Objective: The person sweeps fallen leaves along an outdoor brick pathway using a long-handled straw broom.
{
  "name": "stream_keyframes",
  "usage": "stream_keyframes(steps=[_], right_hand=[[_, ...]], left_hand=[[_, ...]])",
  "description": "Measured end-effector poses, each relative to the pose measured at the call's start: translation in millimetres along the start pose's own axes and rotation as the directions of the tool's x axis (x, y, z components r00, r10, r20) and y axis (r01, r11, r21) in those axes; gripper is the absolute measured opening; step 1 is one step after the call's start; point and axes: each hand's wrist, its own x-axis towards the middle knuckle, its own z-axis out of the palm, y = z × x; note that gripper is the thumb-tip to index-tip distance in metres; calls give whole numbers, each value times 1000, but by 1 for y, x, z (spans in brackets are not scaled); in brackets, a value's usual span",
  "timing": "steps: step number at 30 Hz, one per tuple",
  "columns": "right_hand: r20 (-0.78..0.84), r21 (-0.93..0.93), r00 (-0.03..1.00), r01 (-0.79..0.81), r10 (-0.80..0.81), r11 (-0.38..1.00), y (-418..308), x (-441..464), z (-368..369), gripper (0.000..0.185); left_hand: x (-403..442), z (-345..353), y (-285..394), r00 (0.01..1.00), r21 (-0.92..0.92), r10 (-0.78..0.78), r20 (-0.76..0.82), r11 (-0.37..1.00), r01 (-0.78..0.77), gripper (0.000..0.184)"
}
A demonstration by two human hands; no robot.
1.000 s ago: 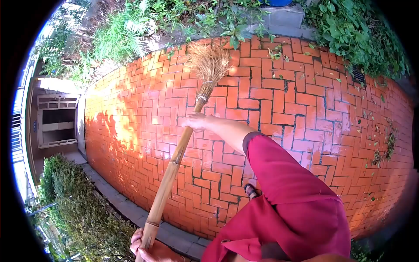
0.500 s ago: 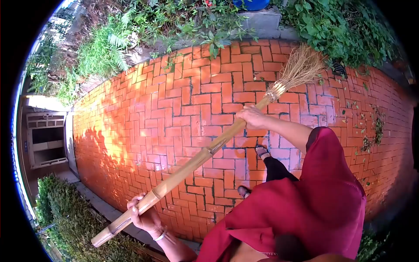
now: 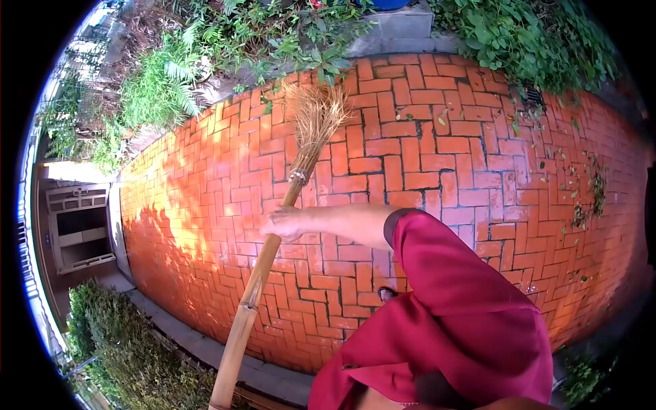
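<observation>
A broom (image 3: 234,345) with a thick bamboo handle slants across the view, from the bottom edge up toward the plants. Its twig bristles (image 3: 318,116) spread over the wet red bricks beside the planted border. My right hand (image 3: 285,223) is closed around the handle, a little below the binding where the bristles begin. The lower end of the handle runs out of view at the bottom, and my left hand cannot be seen.
Red brick paving (image 3: 383,164) covers the ground. Leafy plants (image 3: 512,41) line the far side, near a drain grate (image 3: 533,97). Fallen leaves (image 3: 596,195) lie at the right. A hedge (image 3: 123,342) stands at the lower left, and one shoe (image 3: 387,293) shows.
The bristles have swept left across the bricks, with my right hand moving left too. The handle is now steeper. My left hand, earlier gripping its lower end, has left the view.
</observation>
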Motion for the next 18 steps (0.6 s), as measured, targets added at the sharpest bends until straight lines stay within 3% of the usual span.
stream_keyframes(steps=[1,3,4,5,6,7,8,9,10,14,17,18], right_hand=[[97,-63,990,-94,100,994,34,-10,-1,15],[-59,-51,974,-222,219,974,87,-67,-8,16],[-71,12,948,-311,311,950,99,-102,-23,15],[-188,-47,926,-341,327,939,117,-138,-28,13],[-163,-21,857,-499,489,866,128,-169,-42,14],[-190,-96,861,-495,472,864,128,-196,-65,18],[-95,-99,820,-573,565,814,137,-220,-78,23],[-94,-150,829,-559,551,816,146,-240,-84,25],[-34,-258,793,-595,608,761,138,-245,-97,18],[90,-236,841,-503,534,831,77,-219,-89,16],[160,-78,929,-325,333,943,7,-166,-57,15],[191,-12,939,-288,285,957,-22,-142,-56,14]], left_hand=[[-2,22,-17,998,-12,-46,35,999,47,18],[-7,78,-56,979,-15,-179,102,983,181,20],[-10,101,-79,960,-118,-181,216,971,210,19],[-16,130,-92,940,-173,-224,258,946,273,18],[-21,153,-104,919,-181,-280,277,925,336,18],[-27,171,-115,894,-189,-334,300,898,398,20],[-34,185,-125,868,-210,-408,283,856,472,20],[-40,189,-134,837,-232,-479,265,811,537,21],[-43,182,-147,791,-303,-522,319,735,607,21],[-35,110,-138,747,-328,-656,103,687,648,19],[-20,20,-82,849,-355,-514,124,776,521,18],[-16,6,-50,882,-328,-468,-52,842,428,17]])
